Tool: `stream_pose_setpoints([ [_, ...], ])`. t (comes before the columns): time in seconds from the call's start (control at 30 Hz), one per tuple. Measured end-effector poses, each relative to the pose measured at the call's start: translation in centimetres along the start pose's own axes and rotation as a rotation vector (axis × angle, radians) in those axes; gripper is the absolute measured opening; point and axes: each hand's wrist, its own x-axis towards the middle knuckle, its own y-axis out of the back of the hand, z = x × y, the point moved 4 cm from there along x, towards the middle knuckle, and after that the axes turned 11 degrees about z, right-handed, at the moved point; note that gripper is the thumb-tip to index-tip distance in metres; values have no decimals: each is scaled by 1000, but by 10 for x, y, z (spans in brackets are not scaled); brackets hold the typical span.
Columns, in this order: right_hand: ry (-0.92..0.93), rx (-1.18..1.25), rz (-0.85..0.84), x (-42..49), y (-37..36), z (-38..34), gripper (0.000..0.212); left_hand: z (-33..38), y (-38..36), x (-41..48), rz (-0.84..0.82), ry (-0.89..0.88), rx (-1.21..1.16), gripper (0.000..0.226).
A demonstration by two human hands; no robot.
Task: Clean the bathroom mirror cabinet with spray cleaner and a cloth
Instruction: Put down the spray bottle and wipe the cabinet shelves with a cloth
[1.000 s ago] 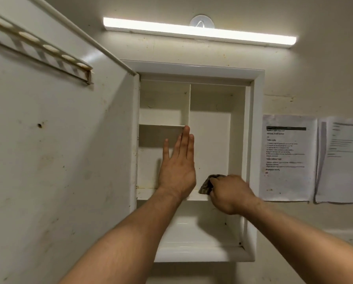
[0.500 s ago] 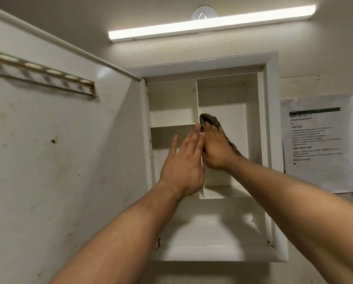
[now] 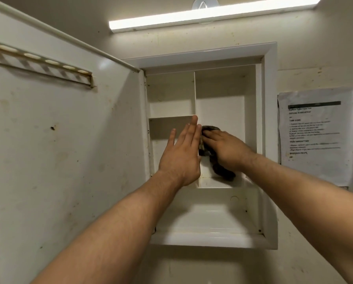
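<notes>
The white wall cabinet (image 3: 269, 119) stands open, its shelves bare. My left hand (image 3: 182, 154) lies flat with straight fingers against the left side of the cabinet's vertical divider (image 3: 195, 95). My right hand (image 3: 227, 148) presses a dark cloth (image 3: 220, 171) with flat fingers against the divider's right side, inside the tall right compartment. The cloth hangs down to the middle shelf (image 3: 214, 184). No spray bottle is in view.
The cabinet door (image 3: 58, 150) swings out to the left, its stained inner face carrying a small rack (image 3: 44, 66). A light bar (image 3: 208, 14) glows above. Printed sheets (image 3: 315, 136) hang on the wall at the right.
My right hand with the cloth rose from the middle shelf up the divider, then slid back down a little. My left hand stayed against the divider. The camera tilted up.
</notes>
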Motion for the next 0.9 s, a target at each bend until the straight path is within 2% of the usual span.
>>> stream_pose_setpoints([
  [0.1,-86,227,-98,-15,-21,-17,72,3,-3,0,-6,23,-29,84],
  [0.17,-244,474,-160,-30,-30,-23,55,5,-4,1,0,37,-45,87],
  [0.2,-287,511,-189,-39,-33,-25,47,6,-4,1,1,42,-56,87],
  [0.33,-260,347,-320,-41,-36,-31,33,7,-6,-1,15,59,-25,89],
  [0.47,-228,142,-563,-24,-21,-38,16,5,-4,-4,8,46,59,84],
  [0.6,-120,-420,-773,-25,0,-25,17,3,5,-4,-13,3,92,79],
  [0.67,-91,-540,-796,-33,0,-18,21,2,10,-3,-25,-15,81,81],
  [0.73,-151,-483,-763,-36,-5,-15,25,0,14,-3,-27,-14,56,83],
  [0.8,-304,-308,-713,-34,-9,-14,28,0,17,-3,-22,-24,41,82],
  [0.9,-445,-131,-607,-23,-17,-20,21,0,18,-8,-6,-26,25,79],
])
